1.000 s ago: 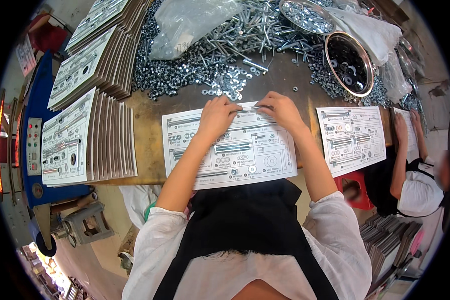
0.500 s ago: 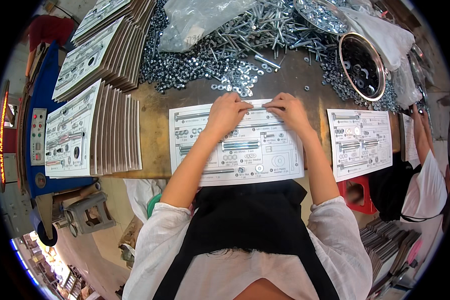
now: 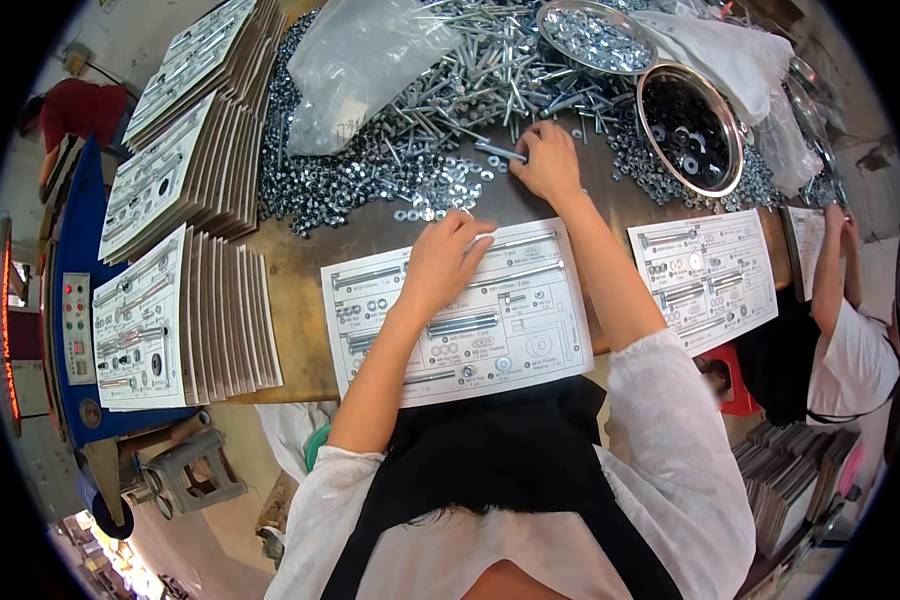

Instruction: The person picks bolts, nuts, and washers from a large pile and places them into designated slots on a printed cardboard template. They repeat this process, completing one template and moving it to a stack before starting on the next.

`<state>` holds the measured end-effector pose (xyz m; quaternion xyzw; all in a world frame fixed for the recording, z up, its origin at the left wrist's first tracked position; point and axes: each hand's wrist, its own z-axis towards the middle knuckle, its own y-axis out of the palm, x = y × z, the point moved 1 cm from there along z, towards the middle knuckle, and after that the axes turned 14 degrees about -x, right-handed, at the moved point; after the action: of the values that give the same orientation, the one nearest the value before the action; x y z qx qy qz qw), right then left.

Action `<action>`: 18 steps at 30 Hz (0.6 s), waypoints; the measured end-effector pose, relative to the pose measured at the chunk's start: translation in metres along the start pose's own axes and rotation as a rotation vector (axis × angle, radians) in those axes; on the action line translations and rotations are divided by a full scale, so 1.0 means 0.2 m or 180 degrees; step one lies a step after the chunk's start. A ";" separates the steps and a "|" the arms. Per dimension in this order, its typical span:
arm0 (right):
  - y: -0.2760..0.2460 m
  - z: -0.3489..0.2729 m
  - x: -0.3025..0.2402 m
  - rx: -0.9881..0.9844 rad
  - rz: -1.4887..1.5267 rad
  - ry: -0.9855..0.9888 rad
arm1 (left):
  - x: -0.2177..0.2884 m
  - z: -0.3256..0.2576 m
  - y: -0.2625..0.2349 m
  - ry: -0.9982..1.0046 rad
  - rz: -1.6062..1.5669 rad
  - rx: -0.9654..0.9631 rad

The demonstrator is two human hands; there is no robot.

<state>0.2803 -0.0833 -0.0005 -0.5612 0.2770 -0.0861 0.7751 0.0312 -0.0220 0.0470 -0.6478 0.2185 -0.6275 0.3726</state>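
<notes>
A white printed card (image 3: 560, 350) with drawings of bolts, nuts and washers lies before me; bolts and a few nuts sit on it. My left hand (image 3: 448, 258) rests over the card near its far edge, fingers stretched out and apart, with nothing seen in them. Beyond the card, my right hand (image 3: 552, 162) reaches to the rim of the hardware pile and pinches one end of a silver bolt (image 3: 500, 151). Loose nuts (image 3: 345, 180) and washers (image 3: 427, 214) are spread left of that hand. Many long bolts (image 3: 515, 85) are heaped behind it.
At left stand stacks of filled cards (image 3: 225, 320). A second card (image 3: 705, 285) lies to the right. A clear plastic bag (image 3: 350, 70), a steel bowl of black washers (image 3: 738, 165) and a dish of shiny washers (image 3: 595, 40) are at the back. Another person (image 3: 860, 350) works at far right.
My right hand has left the card's far edge, moved forward to the pile and taken hold of a bolt. My left hand has come nearer, and the view has shifted.
</notes>
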 end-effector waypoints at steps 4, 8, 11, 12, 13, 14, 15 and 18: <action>-0.19 -0.22 -0.13 -0.0490 0.0847 0.0211 | -0.01 -0.04 -0.05 0.0139 0.0445 0.0615; -0.38 -0.58 -0.26 -0.1746 0.3372 0.0473 | 0.19 0.01 -0.08 0.0890 0.1444 0.0774; -0.46 -0.83 -0.28 -0.2008 0.4896 0.0823 | 0.25 -0.03 0.04 0.1107 0.1181 0.0276; -0.45 -0.92 -0.25 -0.1959 0.4924 0.0999 | 0.26 -0.06 0.09 0.1142 0.0933 0.0105; -0.42 -1.02 -0.21 -0.1913 0.4950 0.1173 | 0.26 -0.09 0.14 0.1171 0.0686 -0.0064; -0.42 -1.10 -0.20 -0.1856 0.4965 0.1339 | 0.28 -0.12 0.19 0.1130 0.0742 -0.0095; -0.45 -1.15 -0.23 -0.1753 0.4271 0.1416 | 0.29 -0.15 0.24 0.1064 0.0701 -0.0165; -0.39 -1.29 -0.24 -0.1574 0.2774 0.1591 | 0.30 -0.21 0.38 0.0925 0.0590 -0.0299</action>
<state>0.1189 -0.3031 0.0316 -0.5225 0.6707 0.1794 0.4950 0.0115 -0.1235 0.0271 -0.5441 0.3579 -0.6666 0.3626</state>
